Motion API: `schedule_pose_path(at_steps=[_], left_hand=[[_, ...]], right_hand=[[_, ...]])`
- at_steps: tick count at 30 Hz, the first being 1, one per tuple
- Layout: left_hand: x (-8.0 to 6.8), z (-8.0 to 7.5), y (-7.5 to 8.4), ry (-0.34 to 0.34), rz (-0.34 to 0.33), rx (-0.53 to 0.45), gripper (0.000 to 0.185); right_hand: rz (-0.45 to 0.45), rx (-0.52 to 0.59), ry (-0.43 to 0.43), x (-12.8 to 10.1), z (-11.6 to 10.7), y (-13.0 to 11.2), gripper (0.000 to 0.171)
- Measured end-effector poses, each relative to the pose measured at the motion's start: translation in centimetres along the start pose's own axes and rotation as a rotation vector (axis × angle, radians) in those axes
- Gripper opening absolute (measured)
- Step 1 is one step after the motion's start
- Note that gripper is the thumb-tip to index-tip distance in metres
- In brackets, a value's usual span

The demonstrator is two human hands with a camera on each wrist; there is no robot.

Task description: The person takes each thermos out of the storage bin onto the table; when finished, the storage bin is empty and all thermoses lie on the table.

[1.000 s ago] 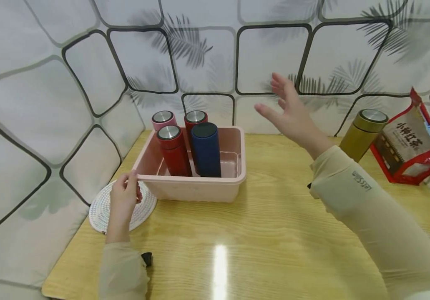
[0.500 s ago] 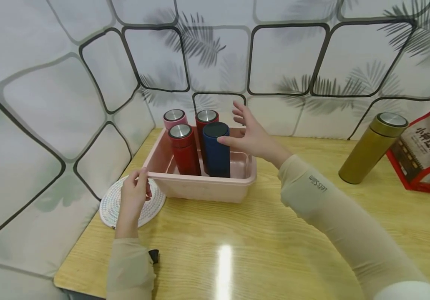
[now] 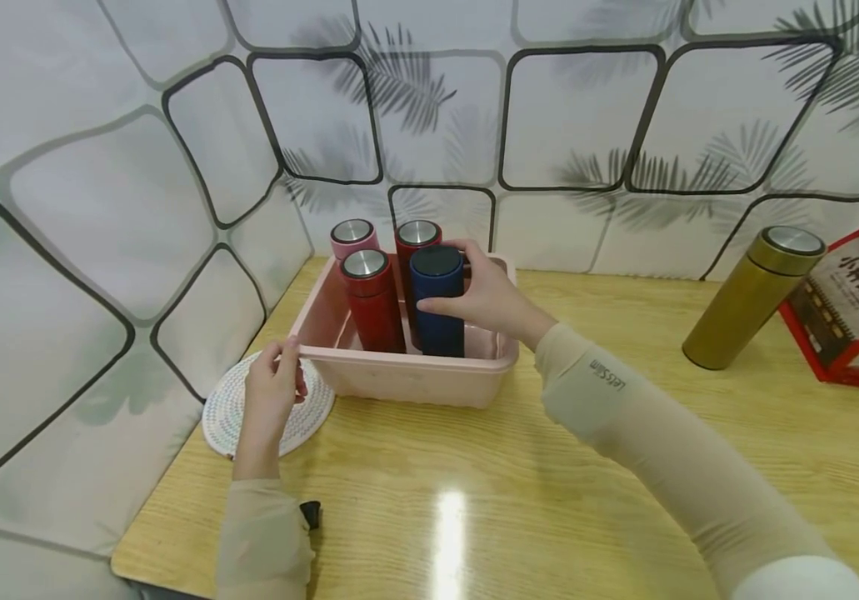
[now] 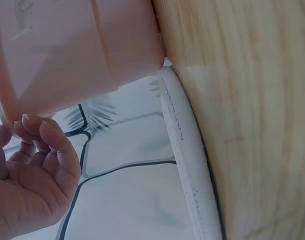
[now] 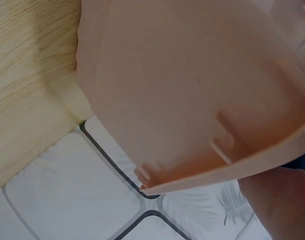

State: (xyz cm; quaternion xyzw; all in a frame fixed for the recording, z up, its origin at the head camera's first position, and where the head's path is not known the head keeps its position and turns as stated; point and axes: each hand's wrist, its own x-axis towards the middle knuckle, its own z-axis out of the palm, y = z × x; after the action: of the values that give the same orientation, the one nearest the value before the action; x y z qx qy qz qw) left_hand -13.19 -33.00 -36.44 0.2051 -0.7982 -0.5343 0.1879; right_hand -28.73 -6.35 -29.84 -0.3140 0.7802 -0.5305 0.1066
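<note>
Inside the pink bin (image 3: 399, 375), at its front right, a dark blue flask (image 3: 438, 300) with a black top stands upright; the right hand (image 3: 492, 300) wraps around its upper half. Red and pink flasks crowd its left and back, and bare bin floor lies to its right. The left hand (image 3: 273, 392) pinches the bin's near-left rim corner, above a white woven mat (image 3: 230, 412) on the tabletop (image 3: 549, 467). Only the left wrist view shows those fingers (image 4: 37, 132) curled under the rim.

Both arms wear snug, pale beige sleeves reaching to the wrists, leaving the left hand (image 3: 270, 398) and right hand (image 3: 491, 302) bare. The right sleeve (image 3: 646, 433) carries small grey lettering near the wrist. A small black piece sits by the left sleeve (image 3: 264, 537).
</note>
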Motion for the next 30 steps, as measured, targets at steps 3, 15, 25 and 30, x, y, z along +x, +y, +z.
schedule_pose_path(at_steps=[3,15,25,30], left_hand=[[-0.01,0.04,-0.15,0.003,0.004,0.003,0.040],[-0.21,0.01,0.11,0.009,0.027,0.006,0.041],[-0.24,-0.12,0.14,-0.023,0.007,0.023,0.045],[-0.22,-0.17,0.16,-0.028,0.008,0.025,0.046]], right_hand=[[0.006,-0.024,0.026,0.00,0.13,0.12,0.083],[-0.018,-0.055,0.059,-0.05,0.15,0.39,0.076],[-0.055,-0.027,0.069,-0.28,-0.12,0.71,0.072],[-0.055,0.002,0.095,-0.60,-0.81,0.10,0.072]])
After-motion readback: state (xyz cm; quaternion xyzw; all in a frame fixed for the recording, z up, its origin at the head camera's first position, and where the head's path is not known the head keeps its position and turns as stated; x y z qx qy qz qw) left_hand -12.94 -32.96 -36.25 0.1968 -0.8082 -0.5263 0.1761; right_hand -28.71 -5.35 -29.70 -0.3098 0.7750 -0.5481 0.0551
